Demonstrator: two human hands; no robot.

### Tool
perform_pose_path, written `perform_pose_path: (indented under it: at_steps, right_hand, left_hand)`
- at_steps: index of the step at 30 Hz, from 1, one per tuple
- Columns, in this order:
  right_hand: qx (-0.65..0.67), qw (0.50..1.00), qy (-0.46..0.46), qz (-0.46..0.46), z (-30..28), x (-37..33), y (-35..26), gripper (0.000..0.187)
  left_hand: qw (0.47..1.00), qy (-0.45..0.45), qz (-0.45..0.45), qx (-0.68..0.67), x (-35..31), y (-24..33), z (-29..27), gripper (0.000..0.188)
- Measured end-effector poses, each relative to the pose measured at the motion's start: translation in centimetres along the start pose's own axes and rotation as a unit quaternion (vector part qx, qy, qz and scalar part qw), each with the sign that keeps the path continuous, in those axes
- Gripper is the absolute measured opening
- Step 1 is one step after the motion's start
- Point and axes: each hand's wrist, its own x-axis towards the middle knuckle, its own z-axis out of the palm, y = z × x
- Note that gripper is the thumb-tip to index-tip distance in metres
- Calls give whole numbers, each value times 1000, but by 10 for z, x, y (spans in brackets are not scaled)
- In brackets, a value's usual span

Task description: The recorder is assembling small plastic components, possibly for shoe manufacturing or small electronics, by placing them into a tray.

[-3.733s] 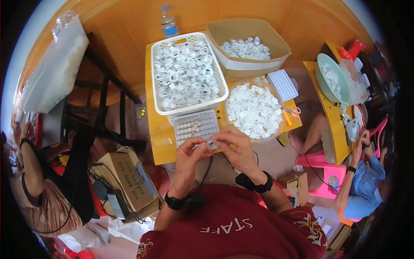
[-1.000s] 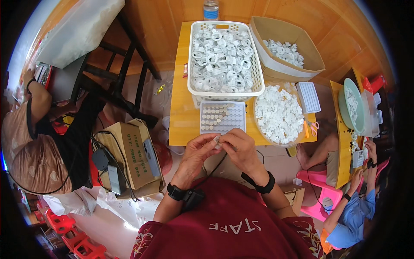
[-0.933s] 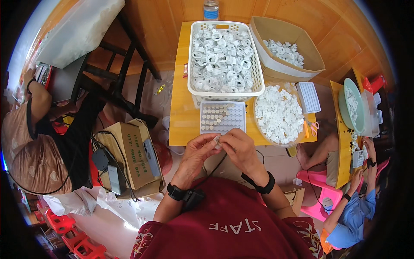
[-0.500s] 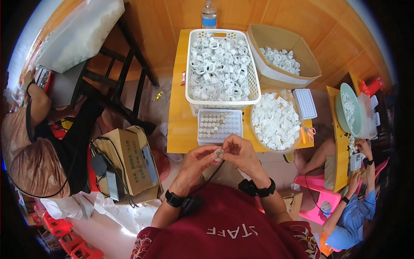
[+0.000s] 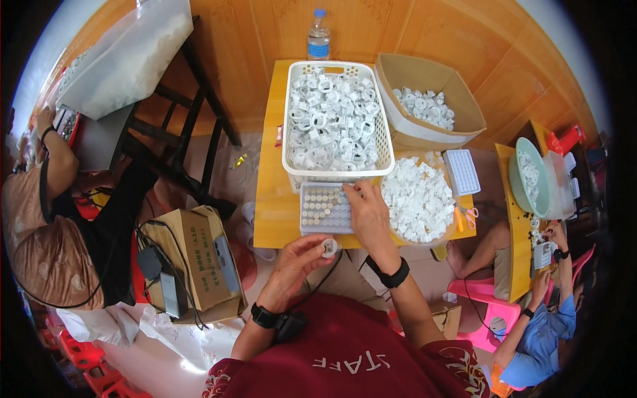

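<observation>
Though over the tray [image 5: 325, 231], right hand [image 5: 369, 213] with contents unclear.

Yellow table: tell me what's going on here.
A person's left hand holds a round translucent plastic part in front of the table. The right hand is at the right side of a partly filled tray of discs; whether it grips one isn't clear. Behind, a white basket is heaped with similar-looking parts.

I see a round whitish part [image 5: 329, 249] pinched in my left fingers [image 5: 309, 243]; by my right fingers [image 5: 353, 194], a tray [image 5: 332, 229] partly filled with discs [image 5: 318, 205].
</observation>
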Motion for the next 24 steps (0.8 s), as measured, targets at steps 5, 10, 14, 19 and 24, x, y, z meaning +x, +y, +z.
perform_pose_path:
  at_steps: [5, 10, 14, 19, 24]
  right_hand:
    - [39, 999, -11, 19, -11, -9, -4, 24]
    - [89, 994, 34, 59, -15, -10, -1, 18]
    - [91, 995, 4, 51, -13, -12, -3, 17]
    - [91, 994, -3, 55, -8, -12, -1, 13]
    - [149, 984, -33, 87, -6, -7, 4, 15]
  left_hand:
    - [1000, 6, -4, -6, 2, -2, -5, 28]
    - [1000, 2, -3, -13, 3, -1, -5, 27]
    - [1000, 7, 1, -19, 2, -1, -3, 27]
    - [1000, 11, -2, -21, 0, 1, -4, 27]
    - [999, 17, -3, -31, 2, 1, -2, 27]
